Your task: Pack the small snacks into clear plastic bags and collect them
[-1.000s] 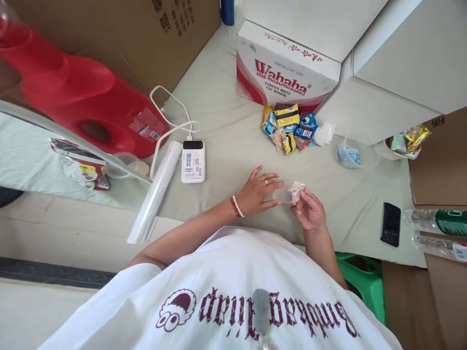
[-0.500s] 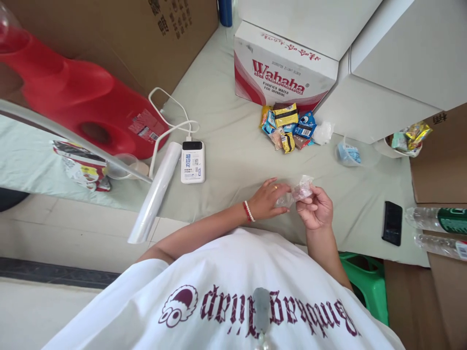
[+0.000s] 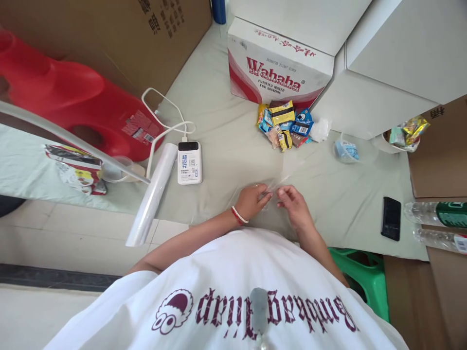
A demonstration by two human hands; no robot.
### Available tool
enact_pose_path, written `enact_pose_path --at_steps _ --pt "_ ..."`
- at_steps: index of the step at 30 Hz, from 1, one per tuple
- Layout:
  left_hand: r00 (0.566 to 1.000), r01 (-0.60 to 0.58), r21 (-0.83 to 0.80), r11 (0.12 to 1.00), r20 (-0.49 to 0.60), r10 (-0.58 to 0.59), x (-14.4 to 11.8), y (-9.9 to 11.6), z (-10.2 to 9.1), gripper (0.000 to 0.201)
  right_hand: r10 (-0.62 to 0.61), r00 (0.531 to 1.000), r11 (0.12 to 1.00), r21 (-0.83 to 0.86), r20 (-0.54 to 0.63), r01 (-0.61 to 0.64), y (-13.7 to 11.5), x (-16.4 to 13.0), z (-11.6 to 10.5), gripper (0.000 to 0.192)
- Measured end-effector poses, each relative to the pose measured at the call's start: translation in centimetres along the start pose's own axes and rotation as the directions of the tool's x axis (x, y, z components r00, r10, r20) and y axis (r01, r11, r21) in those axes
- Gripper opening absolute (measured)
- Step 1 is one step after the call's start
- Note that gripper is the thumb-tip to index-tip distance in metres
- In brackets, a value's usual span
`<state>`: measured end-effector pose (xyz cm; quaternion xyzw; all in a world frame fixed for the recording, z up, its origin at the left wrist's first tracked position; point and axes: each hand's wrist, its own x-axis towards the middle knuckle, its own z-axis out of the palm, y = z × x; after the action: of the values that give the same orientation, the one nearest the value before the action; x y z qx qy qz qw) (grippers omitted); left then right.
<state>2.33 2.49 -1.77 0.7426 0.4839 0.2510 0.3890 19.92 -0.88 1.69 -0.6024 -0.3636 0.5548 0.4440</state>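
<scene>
A: Head view, item one?
B: Clear plastic bag (image 3: 272, 187), on the cloth-covered table (image 3: 226, 136); left hand (image 3: 251, 200) and right hand (image 3: 294, 206) each pinched its edge.
A: Progress?
B: Seemingly early: bag looked flat and unfilled; snack packets (image 3: 284, 124) lay heaped well apart.

White-red carton (image 3: 279, 63): "Wahaha", below "PURIFIED WATER FOR DRINKING". Power bank (image 3: 189, 162): blue Chinese characters, too small to read. Brown box (image 3: 160, 17): dark print, illegible. T-shirt (image 3: 255, 311): maroon gothic lettering, upside down, unreadable.
</scene>
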Motion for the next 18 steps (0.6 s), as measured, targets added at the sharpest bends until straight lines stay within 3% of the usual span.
enact_pose_path --at_steps 3,7,11,18 --pt "0.999 -0.032 0.103 0.994 0.001 0.033 -0.3 0.2 0.1 0.016 -0.016 1.0 0.999 -0.036 0.019 0.016 1.5 0.4 1.7 0.035" --pt "0.998 -0.054 -0.1 0.994 -0.034 0.051 -0.6 0.1 -0.2 0.023 0.005 1.0 0.999 0.041 0.01 -0.005 1.9 1.4 2.3 0.031" --pt "0.976 0.07 -0.325 0.943 -0.174 -0.132 -0.5 -0.8 -0.5 0.032 0.084 0.994 0.996 0.037 0.067 -0.087 1.4 1.6 1.5 0.035" --pt "0.86 0.177 -0.594 0.785 -0.295 -0.417 0.2 -3.2 -0.8 0.035 0.182 0.981 0.968 0.163 0.064 -0.191 0.8 1.0 -1.0 0.039"
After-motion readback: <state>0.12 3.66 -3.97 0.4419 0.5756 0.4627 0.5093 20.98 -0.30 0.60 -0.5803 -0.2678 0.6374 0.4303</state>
